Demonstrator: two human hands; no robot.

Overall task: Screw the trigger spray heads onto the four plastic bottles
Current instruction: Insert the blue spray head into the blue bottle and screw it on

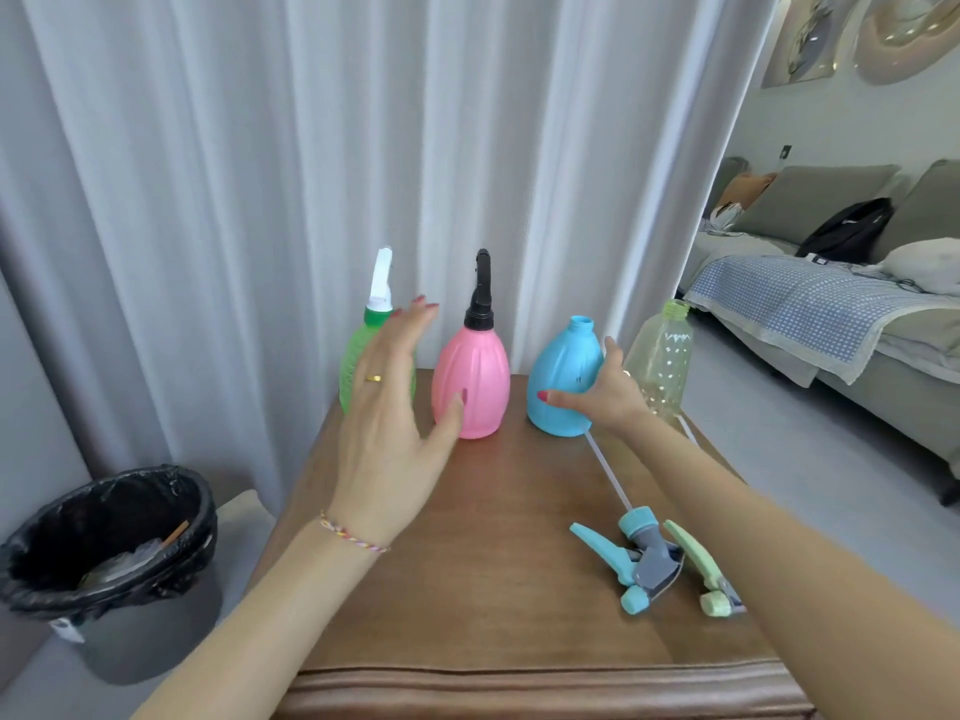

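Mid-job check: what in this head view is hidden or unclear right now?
- Green bottle: mostly behind the left hand.
- Right hand: contact with the blue bottle unclear.
- Green spray head: partly under the right forearm.
- Black spray head: tightness not visible.

Home living room: grey upholstered sofa (852,324) with blue checked blanket (795,298), long white pleated curtains (260,174), framed wall art (810,33), brown wooden side table (493,563), black-lined waste bin (114,553).

Brown wooden table (483,574). Far edge row, left to right: green bottle (352,363), pink bottle (475,379), blue bottle (563,379), clear yellowish bottle (662,358). Near right corner: blue spray head (631,561), green spray head (704,571).
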